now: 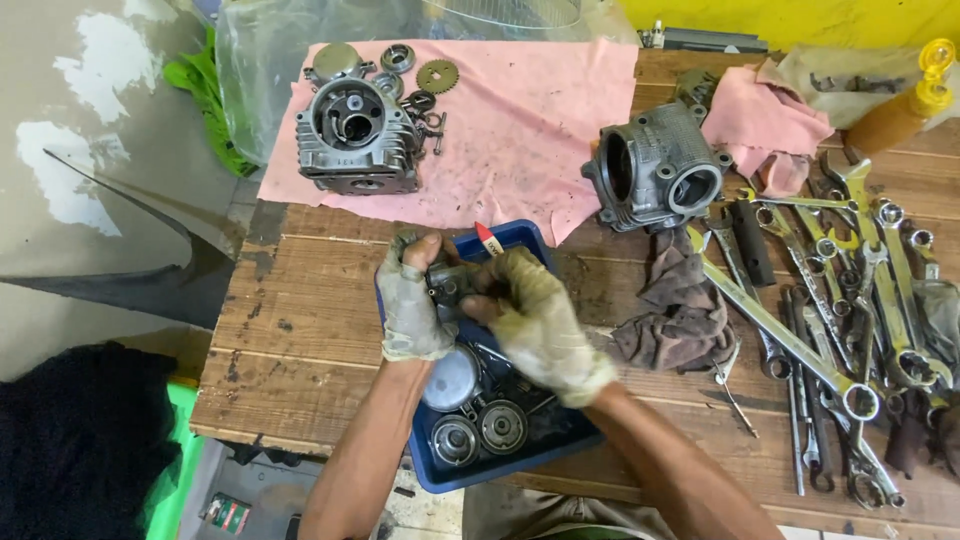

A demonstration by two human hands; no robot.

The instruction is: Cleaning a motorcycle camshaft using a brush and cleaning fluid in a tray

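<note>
Gripping a small grey metal part (447, 283) above a blue tray (520, 452), both gloved hands meet over the near edge of the wooden bench (300, 330). Left of the grip, the left hand (412, 303) stands with its forearm rising from below, the wrist straight, the thumb up against the part's upper edge and the fingers wrapped round its outer side, so it is clenched on the part. The part sits between the two palms, just above the tray's far end; it looks blocky, and I cannot tell which way its long axis runs because the gloves cover most of it. Right of the grip, the right hand (538, 322) comes in on a slant from the lower right, knuckles up, fingers curled in against the part's other side. A red-tipped tool (488, 239) pokes up just beyond the grip and leans away to the upper left; which hand holds it is hidden. Below the grip, round metal covers (478, 428) lie in the tray. Well beyond the grip to the left, a finned cylinder head (357, 137) rests on a pink cloth (520, 120). Beyond the grip to the right stands a grey engine cylinder (655, 167), then a dark rag (680, 310), and farthest right a spread of wrenches (850, 300).
</note>
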